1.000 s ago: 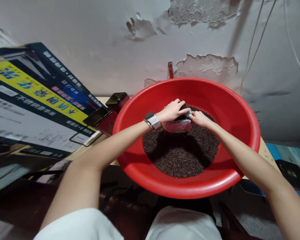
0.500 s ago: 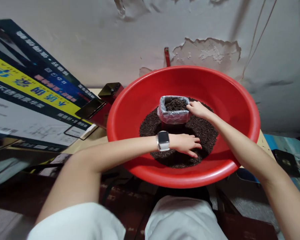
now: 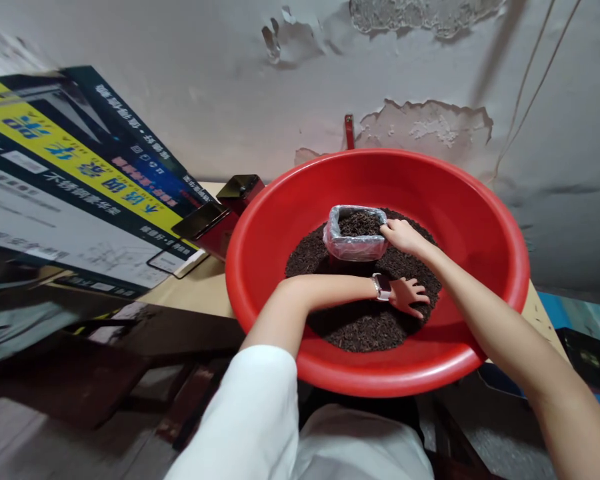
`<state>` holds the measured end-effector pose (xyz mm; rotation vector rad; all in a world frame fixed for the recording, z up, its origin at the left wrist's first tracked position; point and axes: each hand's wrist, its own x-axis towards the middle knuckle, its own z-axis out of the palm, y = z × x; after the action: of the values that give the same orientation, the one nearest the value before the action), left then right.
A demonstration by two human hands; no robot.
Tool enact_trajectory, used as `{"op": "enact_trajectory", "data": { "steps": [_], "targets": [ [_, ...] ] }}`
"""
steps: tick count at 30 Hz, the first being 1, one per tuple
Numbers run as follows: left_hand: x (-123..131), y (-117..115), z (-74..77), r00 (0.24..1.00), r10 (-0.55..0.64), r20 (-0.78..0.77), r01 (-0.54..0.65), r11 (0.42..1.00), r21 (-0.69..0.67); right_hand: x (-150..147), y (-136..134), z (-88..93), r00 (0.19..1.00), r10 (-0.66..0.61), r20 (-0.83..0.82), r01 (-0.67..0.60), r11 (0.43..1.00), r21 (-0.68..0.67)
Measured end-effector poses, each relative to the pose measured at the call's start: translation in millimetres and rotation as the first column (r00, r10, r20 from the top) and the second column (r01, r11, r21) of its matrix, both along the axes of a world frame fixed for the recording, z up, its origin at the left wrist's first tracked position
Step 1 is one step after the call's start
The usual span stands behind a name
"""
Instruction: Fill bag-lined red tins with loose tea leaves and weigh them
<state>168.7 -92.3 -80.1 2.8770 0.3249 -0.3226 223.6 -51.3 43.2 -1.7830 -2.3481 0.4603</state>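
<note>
A wide red basin [image 3: 485, 220] holds a heap of dark, dry tea leaves [image 3: 365, 330]. In it stands a rectangular tin lined with a clear plastic bag [image 3: 357, 249], the bag folded over the rim, with more leaves inside up near the top. My right hand [image 3: 404, 237] pinches the right edge of the bag-lined rim. In front of the tin, on the right part of the heap, my left hand [image 3: 409, 297] rests on the leaves with its fingers spread. A watch [image 3: 381, 287] is on the left wrist.
Left of the basin, dark red tins [image 3: 240, 190] stand on the pale tabletop [image 3: 205, 293], near a large printed cardboard box [image 3: 105, 180]. Behind is a peeling wall [image 3: 205, 113]. A black object [image 3: 587, 357] lies at the right.
My left hand has moved to the right across the leaves, and its arm reaches farther into the basin. My right hand keeps its hold on the tin's rim. The view has shifted slightly.
</note>
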Motion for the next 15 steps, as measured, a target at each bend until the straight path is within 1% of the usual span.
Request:
{"op": "enact_trajectory", "data": {
  "steps": [2,6,11,13,15],
  "targets": [
    [-10.3,-7.1,6.3,0.999,0.013,-0.03,-0.013,1.0,-0.007,0.4,0.3,-0.4,1.0,0.004,-0.009,-0.004,1.0,-0.003],
    [-35.3,-16.9,17.9,0.999,0.005,-0.034,-0.004,1.0,0.031,0.4,0.2,0.1,1.0,-0.004,-0.014,0.004,1.0,-0.012],
    [-64.6,-26.7,30.2,0.992,0.074,-0.098,-0.067,0.995,0.073,-0.6,-1.5,1.7,1.0,-0.007,-0.012,0.007,1.0,-0.013],
    [-75.9,-33.9,42.2,0.993,0.092,-0.074,-0.082,0.989,0.123,-0.8,-1.7,1.3,1.0,-0.007,-0.015,0.007,1.0,-0.014],
    [-87.0,-41.0,62.6,0.994,0.107,0.006,-0.107,0.978,0.177,-0.8,-1.2,0.3,1.0,-0.009,-0.022,0.009,1.0,-0.009]
  ]
}}
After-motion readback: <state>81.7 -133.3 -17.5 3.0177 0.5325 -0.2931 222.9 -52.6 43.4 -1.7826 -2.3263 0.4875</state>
